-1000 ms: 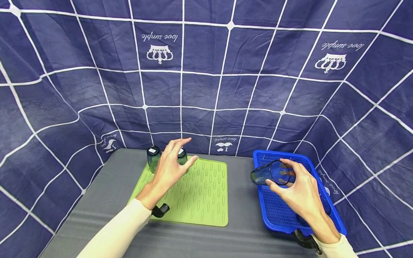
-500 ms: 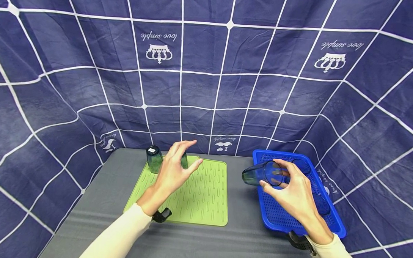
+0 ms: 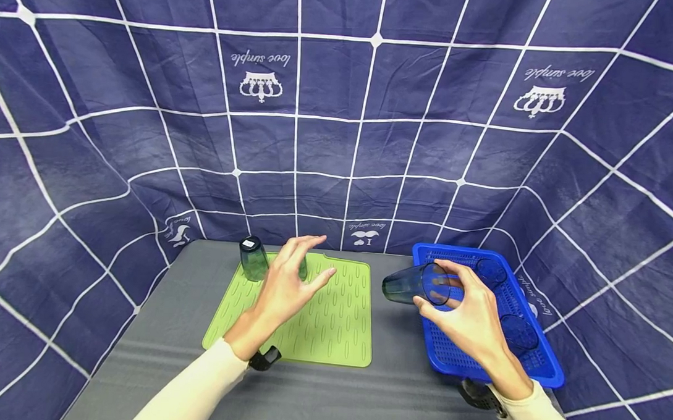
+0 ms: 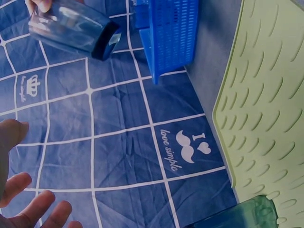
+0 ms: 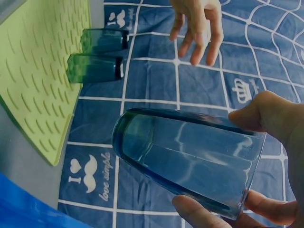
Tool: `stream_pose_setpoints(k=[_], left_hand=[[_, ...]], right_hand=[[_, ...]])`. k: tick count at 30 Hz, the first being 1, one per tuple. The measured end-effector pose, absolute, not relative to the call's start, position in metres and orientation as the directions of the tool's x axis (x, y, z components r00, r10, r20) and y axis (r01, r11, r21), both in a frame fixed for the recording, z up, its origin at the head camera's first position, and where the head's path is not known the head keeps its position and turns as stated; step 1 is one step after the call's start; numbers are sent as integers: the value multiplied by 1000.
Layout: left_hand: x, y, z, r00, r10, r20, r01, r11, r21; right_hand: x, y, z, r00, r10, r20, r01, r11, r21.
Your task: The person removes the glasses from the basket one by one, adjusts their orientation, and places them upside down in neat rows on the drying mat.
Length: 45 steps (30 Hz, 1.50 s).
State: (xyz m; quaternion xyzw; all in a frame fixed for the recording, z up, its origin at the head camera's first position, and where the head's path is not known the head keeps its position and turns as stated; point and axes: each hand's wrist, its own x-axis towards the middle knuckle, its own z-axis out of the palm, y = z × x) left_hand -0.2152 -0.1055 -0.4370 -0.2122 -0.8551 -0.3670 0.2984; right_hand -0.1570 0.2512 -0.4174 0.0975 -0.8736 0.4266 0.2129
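Note:
My right hand point(image 3: 466, 307) grips a blue-tinted drinking glass point(image 3: 409, 284) near its rim, thumb on one side and fingers on the other. The glass lies tilted in the air with its base toward the left, over the left edge of the blue basket point(image 3: 437, 355). Above the green drying mat point(image 3: 332, 333), my left hand point(image 3: 286, 282) is held with fingers spread and nothing between them. Two glasses stand upside down on the mat's far left part: one glass point(image 3: 254, 259) in plain sight, the other glass point(image 5: 95, 69) partly behind my left hand in the head view.
More glasses lie inside the basket along its right side, among them a near glass point(image 3: 517, 334) and a far glass point(image 3: 490, 272). A grey tabletop point(image 3: 391, 385) carries mat and basket. Blue checked cloth point(image 3: 339, 142) hangs behind and at both sides.
My right hand has carried the glass leftward from over the basket toward the mat. My left hand has shifted slightly right, its fingers still apart.

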Motion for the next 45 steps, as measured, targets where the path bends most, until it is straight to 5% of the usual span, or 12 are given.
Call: stream_pose_setpoints(k=[45], left_hand=[[-183, -94, -462, -688, 376, 621, 700, 571, 430]], right_hand=[[-152, 199, -438, -932, -76, 353, -358, 330, -874]])
